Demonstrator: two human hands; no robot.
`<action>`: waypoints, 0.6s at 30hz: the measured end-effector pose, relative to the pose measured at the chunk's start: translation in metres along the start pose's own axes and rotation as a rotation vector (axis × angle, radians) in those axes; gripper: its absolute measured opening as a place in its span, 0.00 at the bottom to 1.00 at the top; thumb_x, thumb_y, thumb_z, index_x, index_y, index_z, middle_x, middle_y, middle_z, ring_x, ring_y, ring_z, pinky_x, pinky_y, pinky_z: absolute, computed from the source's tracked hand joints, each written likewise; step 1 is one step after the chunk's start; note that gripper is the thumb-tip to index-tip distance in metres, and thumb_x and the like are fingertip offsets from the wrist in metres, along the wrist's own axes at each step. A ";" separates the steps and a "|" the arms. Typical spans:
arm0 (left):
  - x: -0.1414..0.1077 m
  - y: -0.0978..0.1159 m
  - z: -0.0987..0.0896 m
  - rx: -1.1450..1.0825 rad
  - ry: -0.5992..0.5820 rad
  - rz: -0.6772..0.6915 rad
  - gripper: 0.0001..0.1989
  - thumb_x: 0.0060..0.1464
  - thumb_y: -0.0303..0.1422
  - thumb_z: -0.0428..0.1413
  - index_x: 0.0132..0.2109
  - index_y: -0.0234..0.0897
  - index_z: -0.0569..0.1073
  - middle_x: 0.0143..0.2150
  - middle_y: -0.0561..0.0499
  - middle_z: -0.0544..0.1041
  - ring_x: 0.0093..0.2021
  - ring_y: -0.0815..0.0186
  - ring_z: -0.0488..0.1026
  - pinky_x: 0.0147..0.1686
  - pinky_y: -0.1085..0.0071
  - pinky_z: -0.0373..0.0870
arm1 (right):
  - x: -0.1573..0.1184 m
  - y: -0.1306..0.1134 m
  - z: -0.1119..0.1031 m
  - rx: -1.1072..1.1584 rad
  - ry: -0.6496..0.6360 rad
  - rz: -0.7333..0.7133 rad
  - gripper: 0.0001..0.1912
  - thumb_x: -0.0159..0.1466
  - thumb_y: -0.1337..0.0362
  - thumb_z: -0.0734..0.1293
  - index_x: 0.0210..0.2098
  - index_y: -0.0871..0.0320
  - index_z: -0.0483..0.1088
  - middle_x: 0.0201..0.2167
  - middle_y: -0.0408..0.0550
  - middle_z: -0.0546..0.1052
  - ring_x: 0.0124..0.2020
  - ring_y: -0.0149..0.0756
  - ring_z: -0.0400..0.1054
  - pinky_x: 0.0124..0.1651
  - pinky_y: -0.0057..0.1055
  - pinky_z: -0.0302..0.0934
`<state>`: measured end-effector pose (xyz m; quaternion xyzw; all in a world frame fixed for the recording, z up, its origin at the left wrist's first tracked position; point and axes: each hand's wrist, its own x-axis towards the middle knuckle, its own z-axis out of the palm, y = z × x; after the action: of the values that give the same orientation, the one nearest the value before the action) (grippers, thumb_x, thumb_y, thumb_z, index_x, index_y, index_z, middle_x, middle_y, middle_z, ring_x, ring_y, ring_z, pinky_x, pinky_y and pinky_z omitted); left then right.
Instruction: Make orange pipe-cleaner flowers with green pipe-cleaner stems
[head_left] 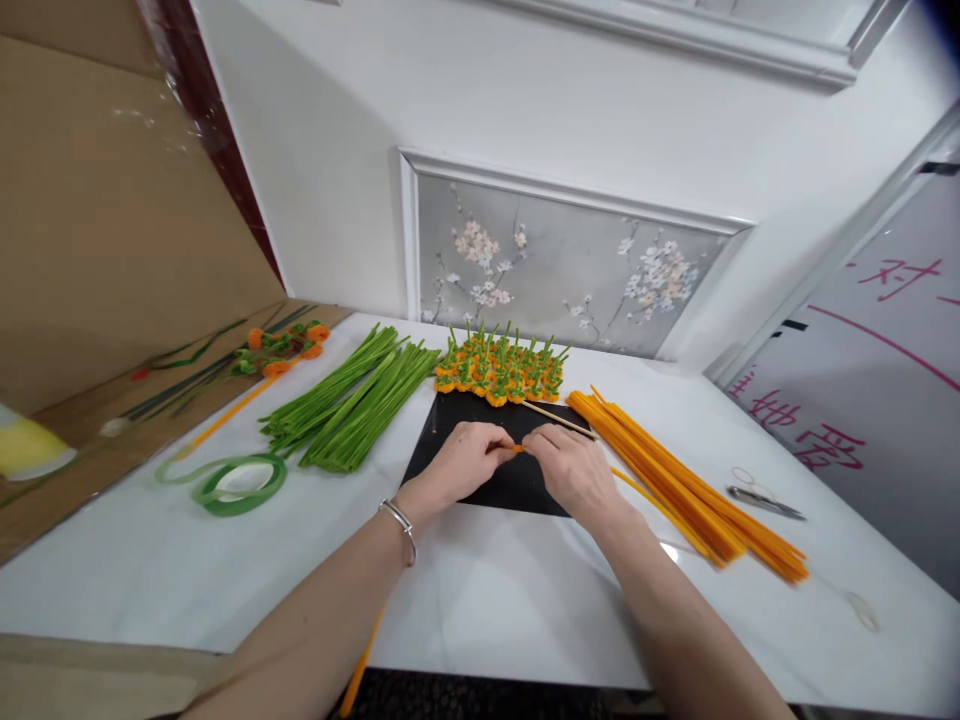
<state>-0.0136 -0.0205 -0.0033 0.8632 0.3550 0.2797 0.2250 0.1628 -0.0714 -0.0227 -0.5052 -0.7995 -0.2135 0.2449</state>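
Both hands over black mat [517,480], desk centre: left hand [461,462], right hand [574,468] fingers pinching orange pipe cleaner [517,449] plus thin wooden stick [559,419]. Step: winding; next needs tight, even turns.

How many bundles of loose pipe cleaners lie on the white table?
2: the green bundle lies left of the black mat, and the orange bundle lies to its right. Other single stems may be hidden under the arms.

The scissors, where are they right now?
In the head view, the scissors lie on the white table at the far right, just beyond the pile of orange pipe cleaners, away from both hands.
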 end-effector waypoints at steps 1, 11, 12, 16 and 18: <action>0.000 0.001 0.001 0.030 0.016 0.026 0.07 0.54 0.27 0.55 0.34 0.35 0.78 0.31 0.52 0.79 0.30 0.68 0.73 0.31 0.74 0.62 | 0.001 -0.002 0.000 -0.007 -0.019 0.025 0.10 0.67 0.70 0.59 0.36 0.56 0.72 0.34 0.47 0.77 0.34 0.35 0.70 0.34 0.29 0.56; -0.004 0.006 0.008 0.197 0.131 0.177 0.09 0.56 0.22 0.51 0.37 0.33 0.76 0.39 0.47 0.77 0.38 0.64 0.73 0.39 0.71 0.66 | 0.002 -0.008 -0.004 0.159 -0.165 0.258 0.07 0.65 0.71 0.58 0.34 0.56 0.66 0.32 0.44 0.73 0.29 0.34 0.68 0.27 0.29 0.50; -0.003 0.006 0.008 0.107 0.108 0.137 0.08 0.55 0.24 0.53 0.39 0.34 0.76 0.38 0.48 0.77 0.36 0.65 0.73 0.37 0.72 0.66 | 0.002 -0.007 -0.005 0.158 -0.165 0.257 0.07 0.65 0.70 0.57 0.35 0.56 0.66 0.32 0.44 0.73 0.29 0.34 0.68 0.27 0.30 0.50; -0.001 0.004 0.005 -0.159 -0.058 0.022 0.07 0.54 0.29 0.54 0.38 0.35 0.77 0.30 0.53 0.77 0.28 0.69 0.70 0.29 0.75 0.62 | 0.000 -0.003 -0.007 0.207 -0.176 0.213 0.10 0.67 0.67 0.56 0.34 0.55 0.67 0.31 0.45 0.73 0.30 0.35 0.69 0.30 0.29 0.55; 0.000 0.003 0.005 -0.209 -0.060 -0.004 0.09 0.55 0.28 0.51 0.33 0.35 0.76 0.26 0.54 0.75 0.27 0.70 0.69 0.29 0.75 0.61 | -0.001 0.000 -0.007 0.273 -0.145 0.166 0.11 0.68 0.68 0.55 0.37 0.55 0.68 0.34 0.47 0.73 0.33 0.35 0.70 0.33 0.29 0.58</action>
<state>-0.0094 -0.0230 -0.0052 0.8424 0.3186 0.2888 0.3247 0.1642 -0.0762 -0.0173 -0.5457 -0.7922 -0.0448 0.2696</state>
